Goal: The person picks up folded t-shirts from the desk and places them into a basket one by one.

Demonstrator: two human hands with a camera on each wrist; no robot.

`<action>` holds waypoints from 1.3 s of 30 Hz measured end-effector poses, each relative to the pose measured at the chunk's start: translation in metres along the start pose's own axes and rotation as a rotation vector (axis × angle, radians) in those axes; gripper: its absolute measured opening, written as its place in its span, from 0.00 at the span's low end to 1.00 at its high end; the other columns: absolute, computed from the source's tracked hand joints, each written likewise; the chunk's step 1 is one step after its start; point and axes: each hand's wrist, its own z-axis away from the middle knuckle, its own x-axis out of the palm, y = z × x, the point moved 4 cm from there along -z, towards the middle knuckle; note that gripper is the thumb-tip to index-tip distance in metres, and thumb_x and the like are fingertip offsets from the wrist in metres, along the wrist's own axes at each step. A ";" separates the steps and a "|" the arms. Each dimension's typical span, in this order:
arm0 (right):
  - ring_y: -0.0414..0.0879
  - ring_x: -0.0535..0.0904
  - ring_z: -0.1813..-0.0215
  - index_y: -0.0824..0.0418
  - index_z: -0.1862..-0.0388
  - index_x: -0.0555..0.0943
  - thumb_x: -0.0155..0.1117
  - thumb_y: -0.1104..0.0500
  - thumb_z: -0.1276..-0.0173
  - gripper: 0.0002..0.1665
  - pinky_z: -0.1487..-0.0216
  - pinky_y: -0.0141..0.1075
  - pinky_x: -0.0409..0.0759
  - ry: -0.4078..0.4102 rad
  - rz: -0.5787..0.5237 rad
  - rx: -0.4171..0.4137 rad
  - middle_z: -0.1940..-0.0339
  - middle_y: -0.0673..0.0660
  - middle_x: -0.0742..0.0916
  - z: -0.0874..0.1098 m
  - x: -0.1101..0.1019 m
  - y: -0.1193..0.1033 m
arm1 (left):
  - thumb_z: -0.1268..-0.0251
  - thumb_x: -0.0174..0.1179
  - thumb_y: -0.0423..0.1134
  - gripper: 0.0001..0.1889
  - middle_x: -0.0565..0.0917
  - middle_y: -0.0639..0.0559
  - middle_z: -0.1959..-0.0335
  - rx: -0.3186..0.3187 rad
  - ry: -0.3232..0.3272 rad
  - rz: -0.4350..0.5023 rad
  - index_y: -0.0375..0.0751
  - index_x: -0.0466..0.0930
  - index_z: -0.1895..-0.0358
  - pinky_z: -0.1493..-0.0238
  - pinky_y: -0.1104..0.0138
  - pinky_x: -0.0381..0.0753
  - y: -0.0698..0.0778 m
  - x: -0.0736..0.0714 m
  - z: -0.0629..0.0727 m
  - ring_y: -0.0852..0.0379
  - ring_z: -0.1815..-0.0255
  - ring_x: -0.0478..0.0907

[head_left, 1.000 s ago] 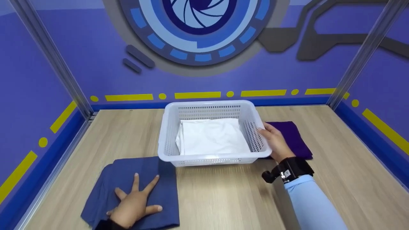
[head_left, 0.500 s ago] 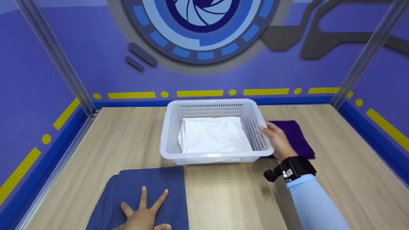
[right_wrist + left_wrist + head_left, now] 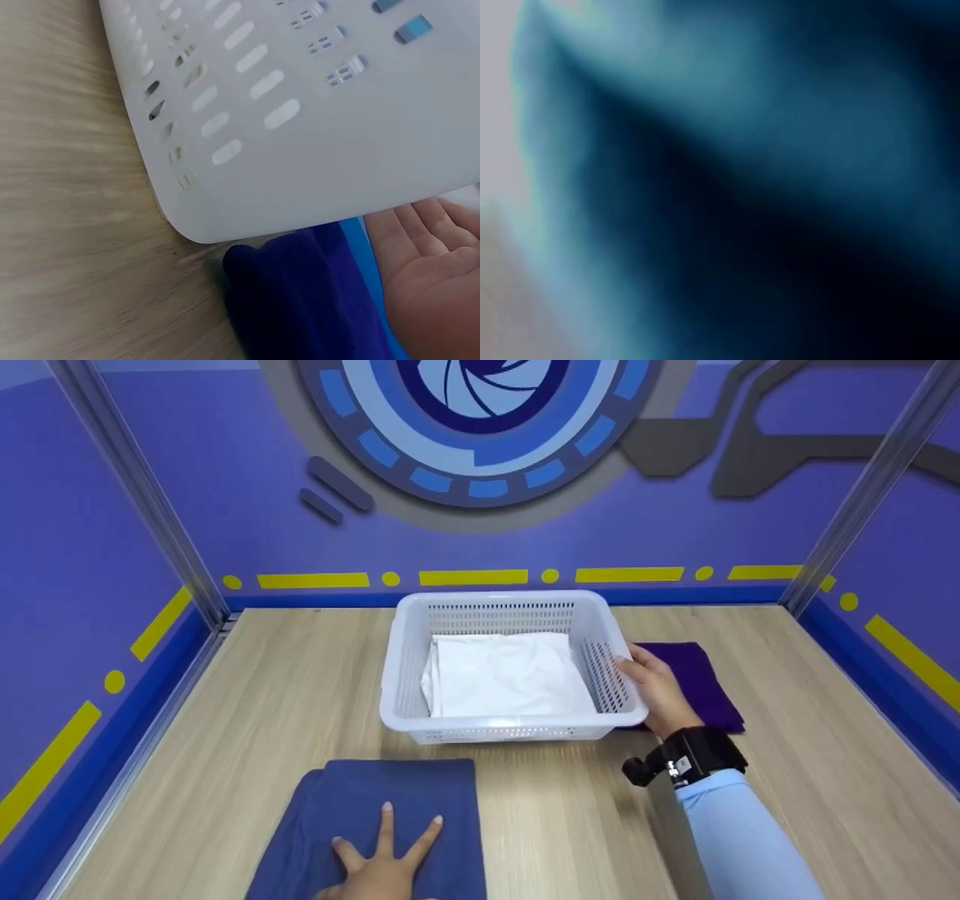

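My left hand point(image 3: 382, 871) lies with its fingers spread on a folded blue cloth point(image 3: 442, 789) at the front of the table. Only blurred dark blue fabric point(image 3: 727, 120) fills most of the left wrist view. With my right hand point(image 3: 658, 695) I hold the right rim of a white plastic basket point(image 3: 510, 723), thumb over the edge and the other fingers outside. In it lies a folded white cloth point(image 3: 514, 675). The right wrist view shows the basket's slotted side point(image 3: 322, 165) and my palm point(image 3: 442, 292) beside it.
A folded purple cloth point(image 3: 697, 682) lies right of the basket, partly hidden by it and my right hand. Printed blue-purple panels point(image 3: 480, 547) enclose the wooden table point(image 3: 300, 675) at the back and sides, with metal posts in the corners.
The blue cloth has slid right and toward me under my left hand, away from the basket's front left corner. My right hand and the basket keep their place; the view has shifted slightly.
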 end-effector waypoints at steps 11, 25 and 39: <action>0.56 0.70 0.30 0.62 0.17 0.52 0.42 0.57 0.16 0.33 0.39 0.39 0.78 -0.008 0.024 0.017 0.24 0.67 0.68 0.000 0.000 0.000 | 0.69 0.74 0.77 0.57 0.51 0.44 0.18 0.018 0.009 -0.033 0.83 0.58 0.25 0.59 0.16 0.62 0.055 0.008 -0.004 0.05 0.34 0.48; 0.51 0.75 0.35 0.66 0.18 0.54 0.43 0.58 0.16 0.32 0.41 0.36 0.78 -0.001 0.008 -0.007 0.25 0.71 0.68 -0.001 -0.001 0.001 | 0.58 0.69 0.74 0.50 0.49 0.41 0.18 0.076 0.009 -0.043 0.86 0.57 0.25 0.58 0.19 0.67 0.118 0.010 -0.010 0.06 0.34 0.48; 0.53 0.74 0.34 0.64 0.18 0.55 0.44 0.56 0.16 0.32 0.41 0.36 0.79 0.002 0.000 0.007 0.25 0.69 0.69 0.000 -0.001 0.000 | 0.61 0.65 0.79 0.51 0.53 0.42 0.19 -0.003 0.080 -0.122 0.88 0.55 0.25 0.58 0.24 0.74 0.166 0.012 -0.014 0.08 0.35 0.55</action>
